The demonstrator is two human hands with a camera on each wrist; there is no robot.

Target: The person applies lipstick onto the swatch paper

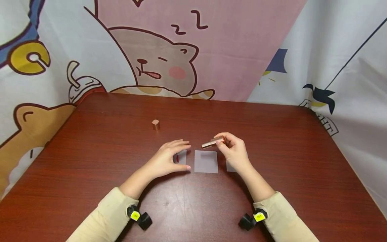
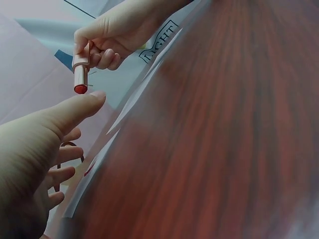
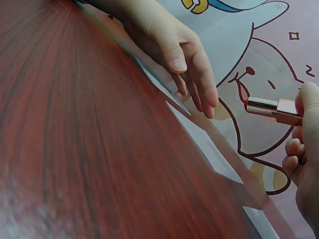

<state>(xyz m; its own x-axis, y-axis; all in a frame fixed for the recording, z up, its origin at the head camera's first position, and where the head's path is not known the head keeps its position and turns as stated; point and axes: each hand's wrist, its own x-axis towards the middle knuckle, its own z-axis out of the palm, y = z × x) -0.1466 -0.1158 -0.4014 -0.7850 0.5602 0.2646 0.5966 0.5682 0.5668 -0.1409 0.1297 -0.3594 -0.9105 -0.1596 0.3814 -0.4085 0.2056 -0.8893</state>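
My right hand (image 1: 237, 153) pinches a rose-gold lipstick (image 1: 211, 143) between thumb and fingers, held above the table with its tube pointing left. In the left wrist view the red tip (image 2: 80, 89) shows slightly at the tube's end. Fingers spread and holding nothing, my left hand (image 1: 166, 158) is over the left white paper (image 1: 182, 156), partly covering it. That paper bears a red mark (image 1: 177, 158). A middle white paper (image 1: 206, 162) lies between the hands. The right white paper (image 1: 230, 167) is mostly hidden behind my right hand.
The lipstick's rose-gold cap (image 1: 155, 125) stands on the dark red wooden table (image 1: 266, 134), beyond my left hand. A cartoon-printed cloth (image 1: 235, 50) hangs behind the table's far edge.
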